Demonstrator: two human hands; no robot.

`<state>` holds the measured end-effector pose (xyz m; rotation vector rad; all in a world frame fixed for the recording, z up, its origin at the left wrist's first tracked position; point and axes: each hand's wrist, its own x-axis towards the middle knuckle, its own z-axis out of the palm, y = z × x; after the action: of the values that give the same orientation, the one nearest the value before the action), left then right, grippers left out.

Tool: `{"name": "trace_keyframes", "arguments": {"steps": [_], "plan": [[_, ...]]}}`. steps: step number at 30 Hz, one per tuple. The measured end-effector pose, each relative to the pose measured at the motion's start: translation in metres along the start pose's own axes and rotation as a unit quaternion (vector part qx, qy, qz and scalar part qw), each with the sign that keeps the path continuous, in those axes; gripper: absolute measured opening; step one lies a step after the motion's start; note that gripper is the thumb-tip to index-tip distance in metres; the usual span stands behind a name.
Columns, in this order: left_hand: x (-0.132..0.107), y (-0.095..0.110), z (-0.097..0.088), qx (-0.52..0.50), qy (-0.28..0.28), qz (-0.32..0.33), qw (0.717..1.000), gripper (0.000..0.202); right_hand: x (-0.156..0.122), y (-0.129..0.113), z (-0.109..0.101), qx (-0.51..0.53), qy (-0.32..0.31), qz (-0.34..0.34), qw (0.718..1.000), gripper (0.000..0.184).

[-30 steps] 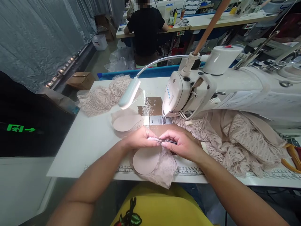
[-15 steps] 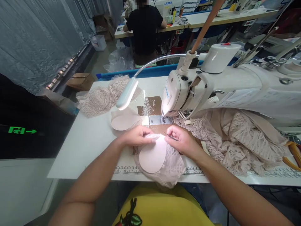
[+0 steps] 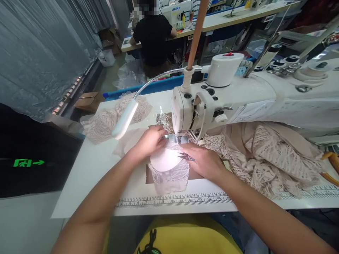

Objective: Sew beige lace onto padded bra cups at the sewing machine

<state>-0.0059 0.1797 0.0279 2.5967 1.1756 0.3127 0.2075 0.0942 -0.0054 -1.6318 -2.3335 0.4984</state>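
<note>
A pale, rounded bra-cup pad (image 3: 164,160) lies on a piece of beige lace fabric (image 3: 172,181), in front of the sewing machine's needle area. At the upper left edge of this piece, beside the metal needle plate (image 3: 171,138), my left hand (image 3: 152,141) has its fingers curled down on the lace; its fingertips are partly hidden. My right hand (image 3: 205,158) is closed around small thread snips (image 3: 186,157), whose blades point left over the pad. Its fingers also reach the lace's upper right edge, close under the presser foot.
The white sewing machine (image 3: 182,106) stands over the table's right half, with bunched lace (image 3: 265,155) beneath its arm. A lamp (image 3: 125,118) hangs at left above more lace pieces (image 3: 100,123). A printed ruler (image 3: 169,201) runs along the front edge. Another person (image 3: 153,38) sits ahead.
Both hands have brought the lace and pad forward from the table's front edge to the needle area. The pad has turned sideways. The snips remain in my right hand, and the view has shifted.
</note>
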Motion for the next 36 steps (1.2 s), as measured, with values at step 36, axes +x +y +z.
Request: {"name": "trace_keyframes", "arguments": {"steps": [36], "plan": [[-0.020, 0.003, 0.035, 0.060, -0.015, 0.184, 0.981, 0.044, 0.005, -0.001, 0.003, -0.080, -0.014, 0.010, 0.997, 0.045]]}}
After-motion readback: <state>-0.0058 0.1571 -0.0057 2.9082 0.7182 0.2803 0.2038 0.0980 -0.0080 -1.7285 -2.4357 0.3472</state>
